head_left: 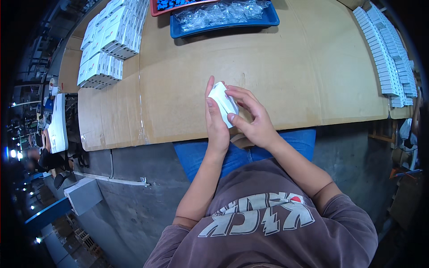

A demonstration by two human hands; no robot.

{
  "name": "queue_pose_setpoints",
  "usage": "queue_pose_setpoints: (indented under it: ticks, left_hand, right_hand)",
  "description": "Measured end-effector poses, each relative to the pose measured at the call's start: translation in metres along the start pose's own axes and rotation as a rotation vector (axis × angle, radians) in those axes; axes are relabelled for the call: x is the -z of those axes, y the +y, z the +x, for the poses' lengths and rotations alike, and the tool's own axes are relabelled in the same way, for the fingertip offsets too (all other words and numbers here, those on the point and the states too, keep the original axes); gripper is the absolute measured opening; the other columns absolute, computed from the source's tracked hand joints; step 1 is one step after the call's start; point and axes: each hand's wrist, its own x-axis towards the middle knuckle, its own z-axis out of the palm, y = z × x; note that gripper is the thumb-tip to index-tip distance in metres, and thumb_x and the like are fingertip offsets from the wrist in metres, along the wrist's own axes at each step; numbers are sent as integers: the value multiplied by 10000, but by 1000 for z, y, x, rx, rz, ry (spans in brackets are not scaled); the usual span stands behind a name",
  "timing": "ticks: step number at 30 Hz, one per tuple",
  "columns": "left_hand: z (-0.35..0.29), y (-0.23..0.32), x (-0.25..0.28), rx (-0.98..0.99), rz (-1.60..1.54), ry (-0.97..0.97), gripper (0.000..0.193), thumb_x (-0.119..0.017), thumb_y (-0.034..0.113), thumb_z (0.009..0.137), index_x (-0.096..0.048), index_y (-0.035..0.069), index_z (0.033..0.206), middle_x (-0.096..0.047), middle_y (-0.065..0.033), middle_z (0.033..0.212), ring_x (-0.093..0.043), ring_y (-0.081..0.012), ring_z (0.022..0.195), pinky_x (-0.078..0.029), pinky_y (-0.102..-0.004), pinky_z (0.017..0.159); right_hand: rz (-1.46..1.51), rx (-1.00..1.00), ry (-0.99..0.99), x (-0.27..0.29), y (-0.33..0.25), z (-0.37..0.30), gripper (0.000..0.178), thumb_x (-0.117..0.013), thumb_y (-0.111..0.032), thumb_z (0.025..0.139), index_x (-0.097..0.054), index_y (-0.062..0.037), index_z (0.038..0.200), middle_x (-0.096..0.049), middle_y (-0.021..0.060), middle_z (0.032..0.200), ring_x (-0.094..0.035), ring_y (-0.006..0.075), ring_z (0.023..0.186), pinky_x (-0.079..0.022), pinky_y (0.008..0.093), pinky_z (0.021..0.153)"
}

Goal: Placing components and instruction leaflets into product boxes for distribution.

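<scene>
A small white box [223,99] with faint print is held between my two hands, just above the near part of the cardboard-covered table [187,80]. My left hand [216,123] grips its left side, with the thumb along the front face and the fingers behind. From the right, my right hand [254,117] closes on the box, its thumb at the lower right edge and its fingers at the upper right. The underside of the box is hidden by my palms.
Stacked white boxes [109,35] stand at the far left, and more white boxes [380,53] line the right edge. At the back sit a blue tray [196,33] of clear plastic bags [223,14] and a red tray [156,12] with small blue parts [172,3].
</scene>
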Motion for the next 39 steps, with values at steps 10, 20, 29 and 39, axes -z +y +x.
queue_pose_setpoints:
  ticks: [10,20,29,39]
  left_hand:
    - [-3,-2,-8,-154,7,74,778,-371,601,1108,-267,38,1635,-439,-197,1508,-430,-265,1407,-308,-394,1202]
    - [-4,-5,-5,-221,-9,24,792,-380,603,1103,-283,9,1617,-432,-206,1524,-434,-265,1403,-313,-390,1192]
    - [-4,-7,-2,-210,-54,70,826,-407,624,1082,-275,13,1621,-406,-220,1562,-417,-278,1431,-299,-405,1208]
    - [-6,10,-7,-281,18,37,789,-361,608,1062,-313,36,1603,-465,-224,1553,-434,-330,1465,-334,-465,1216]
  right_hand:
    - [-101,135,58,-18,6,-12,486,-691,-127,1003,-573,42,1442,-561,269,1498,-549,362,1412,-451,407,1144]
    - [-381,375,59,-19,8,-12,460,-598,-135,1053,-542,103,1442,-548,354,1461,-584,465,1342,-520,434,1068]
    - [-266,250,61,-26,4,-13,434,-573,-155,1071,-556,98,1424,-572,325,1447,-547,415,1397,-460,432,1134]
    - [953,-631,-1,-7,26,-3,480,-519,-386,1120,-585,21,1366,-659,134,1317,-620,208,1249,-492,398,1082]
